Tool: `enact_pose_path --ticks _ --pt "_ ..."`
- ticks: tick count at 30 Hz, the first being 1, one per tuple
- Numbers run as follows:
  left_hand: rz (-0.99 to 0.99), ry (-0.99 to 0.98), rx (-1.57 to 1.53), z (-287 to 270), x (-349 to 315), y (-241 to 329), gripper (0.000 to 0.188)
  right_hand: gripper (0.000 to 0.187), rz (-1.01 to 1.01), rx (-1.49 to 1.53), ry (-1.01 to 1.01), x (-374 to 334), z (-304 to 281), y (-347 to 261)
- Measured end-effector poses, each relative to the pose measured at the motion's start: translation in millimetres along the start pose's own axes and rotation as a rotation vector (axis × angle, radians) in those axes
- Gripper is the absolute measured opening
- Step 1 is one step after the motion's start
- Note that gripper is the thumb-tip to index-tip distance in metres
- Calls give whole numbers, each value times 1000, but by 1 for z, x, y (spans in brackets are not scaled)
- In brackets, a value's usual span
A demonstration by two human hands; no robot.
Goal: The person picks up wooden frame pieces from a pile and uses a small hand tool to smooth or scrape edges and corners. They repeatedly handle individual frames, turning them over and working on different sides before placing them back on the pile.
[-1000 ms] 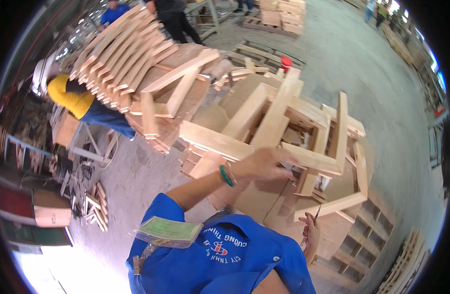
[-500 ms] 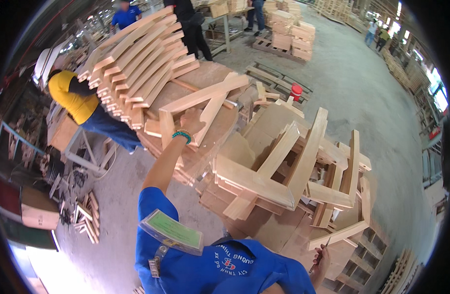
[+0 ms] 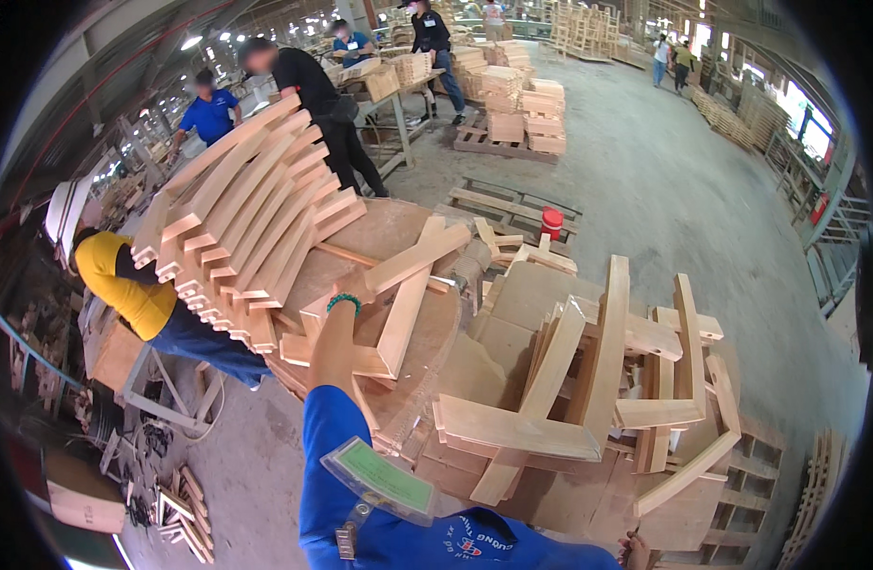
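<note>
My left hand (image 3: 345, 287), with a green bead bracelet at the wrist, reaches forward to an angled wooden frame (image 3: 408, 313) on the left worktable. Its fingers close round the frame's near left piece, though they are partly hidden. Low at the right, my right hand (image 3: 634, 551) is closed on a thin, pen-like tool, cut off by the lower edge. Just above that hand lies the end of an angled wooden piece (image 3: 688, 475). Several joined wooden frames (image 3: 603, 351) lie in a heap on the cardboard-covered table (image 3: 484, 347) in front of me.
A tall stack of curved wooden pieces (image 3: 241, 209) stands at the left table's far side. A person in yellow (image 3: 132, 285) bends beside it; a person in black (image 3: 313, 95) stands behind. A red container (image 3: 551, 222) stands near a pallet (image 3: 512, 207). Wood offcuts (image 3: 184, 513) lie on the floor.
The view has tilted up and shifted. My left hand has shifted along the frame, which has turned on the table. My right hand is lower in the picture.
</note>
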State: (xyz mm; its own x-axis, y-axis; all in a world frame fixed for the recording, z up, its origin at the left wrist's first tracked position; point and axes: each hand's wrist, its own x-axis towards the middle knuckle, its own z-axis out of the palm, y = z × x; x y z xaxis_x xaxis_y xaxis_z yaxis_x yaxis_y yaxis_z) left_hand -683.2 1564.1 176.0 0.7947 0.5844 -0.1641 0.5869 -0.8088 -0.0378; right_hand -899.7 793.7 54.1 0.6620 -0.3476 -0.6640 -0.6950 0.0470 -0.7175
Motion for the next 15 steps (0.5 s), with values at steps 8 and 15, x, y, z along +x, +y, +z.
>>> enact_pose_path --ticks 8,15 --pt "-74 266 -114 -105 -87 -32 92 32 -78 -38 -219 61 -9 2" --pt "183 309 -1426 -191 -240 -62 58 30 -363 280 -296 100 -13 -72"
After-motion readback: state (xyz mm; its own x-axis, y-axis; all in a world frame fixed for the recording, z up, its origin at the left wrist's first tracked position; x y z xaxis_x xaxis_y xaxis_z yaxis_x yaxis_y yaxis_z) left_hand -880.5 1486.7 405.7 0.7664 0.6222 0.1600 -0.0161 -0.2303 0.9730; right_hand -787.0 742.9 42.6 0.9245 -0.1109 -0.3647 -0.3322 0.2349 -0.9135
